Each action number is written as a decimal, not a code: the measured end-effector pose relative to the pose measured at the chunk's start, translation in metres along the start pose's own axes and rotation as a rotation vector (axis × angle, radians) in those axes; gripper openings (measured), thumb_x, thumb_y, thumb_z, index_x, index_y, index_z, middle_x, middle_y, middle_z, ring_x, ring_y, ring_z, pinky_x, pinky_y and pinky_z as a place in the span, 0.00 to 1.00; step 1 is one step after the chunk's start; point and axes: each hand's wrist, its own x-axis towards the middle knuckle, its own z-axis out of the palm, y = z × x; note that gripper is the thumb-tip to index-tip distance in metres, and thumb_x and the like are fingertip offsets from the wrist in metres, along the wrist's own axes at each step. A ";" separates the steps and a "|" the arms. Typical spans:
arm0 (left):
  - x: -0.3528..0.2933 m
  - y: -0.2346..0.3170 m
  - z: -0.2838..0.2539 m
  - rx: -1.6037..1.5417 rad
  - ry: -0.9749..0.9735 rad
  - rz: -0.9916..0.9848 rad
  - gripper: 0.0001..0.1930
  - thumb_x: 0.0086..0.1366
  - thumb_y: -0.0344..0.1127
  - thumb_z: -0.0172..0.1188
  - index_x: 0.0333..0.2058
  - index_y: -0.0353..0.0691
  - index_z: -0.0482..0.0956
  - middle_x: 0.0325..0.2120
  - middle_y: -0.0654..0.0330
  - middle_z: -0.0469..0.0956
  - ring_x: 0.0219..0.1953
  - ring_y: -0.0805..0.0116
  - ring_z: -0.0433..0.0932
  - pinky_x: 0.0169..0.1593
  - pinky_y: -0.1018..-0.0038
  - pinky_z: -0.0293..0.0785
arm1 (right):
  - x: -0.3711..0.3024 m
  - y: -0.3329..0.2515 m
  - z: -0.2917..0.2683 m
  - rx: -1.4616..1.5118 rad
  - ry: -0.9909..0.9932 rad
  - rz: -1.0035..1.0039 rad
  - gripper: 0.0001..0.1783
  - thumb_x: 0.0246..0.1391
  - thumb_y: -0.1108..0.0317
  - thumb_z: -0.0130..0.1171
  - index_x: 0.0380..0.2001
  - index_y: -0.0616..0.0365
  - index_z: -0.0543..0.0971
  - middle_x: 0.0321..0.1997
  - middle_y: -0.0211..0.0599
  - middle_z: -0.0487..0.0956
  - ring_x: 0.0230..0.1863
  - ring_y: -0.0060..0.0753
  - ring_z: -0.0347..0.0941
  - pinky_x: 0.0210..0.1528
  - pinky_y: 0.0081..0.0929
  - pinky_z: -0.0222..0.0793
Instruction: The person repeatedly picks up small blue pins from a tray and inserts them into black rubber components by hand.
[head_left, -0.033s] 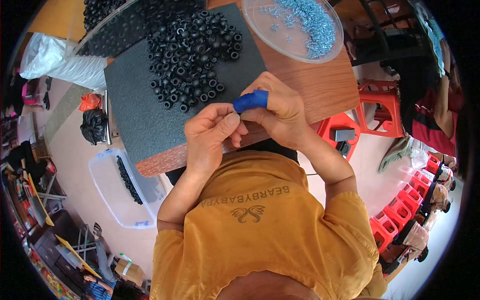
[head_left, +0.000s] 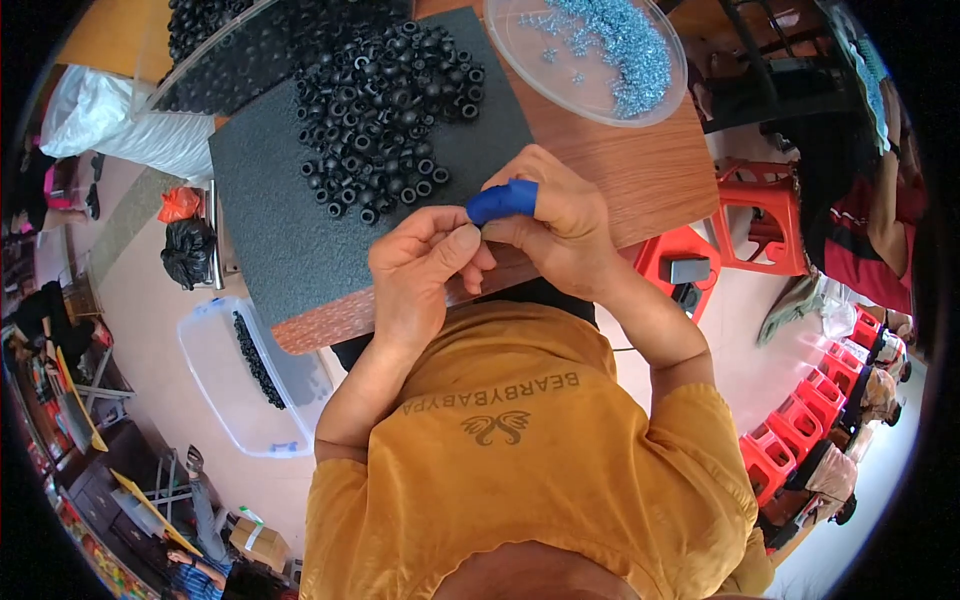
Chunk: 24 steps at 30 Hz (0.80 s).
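Observation:
My left hand (head_left: 415, 270) and my right hand (head_left: 565, 225) meet fingertip to fingertip above the near edge of the table. Both are closed in a pinch, and whatever lies between the fingertips is too small and covered to name. Blue tape (head_left: 502, 202) wraps a finger of my right hand. Just beyond my hands, a heap of small round black plastic pieces (head_left: 375, 120), hollow with open ends, lies on a dark grey textured mat (head_left: 270, 240). At the far right of the table stands a round clear tray (head_left: 530, 75) with tiny shiny light-blue pieces (head_left: 640, 75) in it.
A clear bin (head_left: 225, 60) of more black pieces stands at the far left. The wooden table's edge (head_left: 660, 215) runs beside my right forearm. On the floor are a clear plastic box (head_left: 210, 400) at left and red stools (head_left: 770, 240) at right. Other people sit further off.

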 end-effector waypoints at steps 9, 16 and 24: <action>0.004 0.000 0.006 -0.135 0.085 0.055 0.06 0.60 0.28 0.56 0.34 0.30 0.74 0.23 0.58 0.76 0.22 0.75 0.73 0.28 0.81 0.70 | 0.000 -0.006 0.004 -0.165 0.058 -0.049 0.18 0.32 0.72 0.66 0.31 0.63 0.75 0.28 0.39 0.74 0.30 0.43 0.67 0.30 0.33 0.64; 0.007 -0.004 0.006 -0.102 0.103 0.136 0.06 0.59 0.26 0.58 0.34 0.31 0.76 0.27 0.64 0.76 0.28 0.80 0.72 0.36 0.84 0.70 | -0.005 0.005 0.023 -0.480 0.103 -0.277 0.14 0.28 0.73 0.63 0.21 0.64 0.69 0.27 0.45 0.69 0.26 0.44 0.63 0.25 0.36 0.59; 0.003 -0.002 0.002 -0.216 0.049 0.001 0.08 0.61 0.30 0.56 0.36 0.31 0.76 0.27 0.62 0.77 0.27 0.79 0.73 0.36 0.82 0.70 | -0.009 0.007 0.018 -0.475 0.098 -0.292 0.21 0.27 0.75 0.64 0.31 0.70 0.72 0.27 0.44 0.71 0.24 0.45 0.65 0.21 0.34 0.59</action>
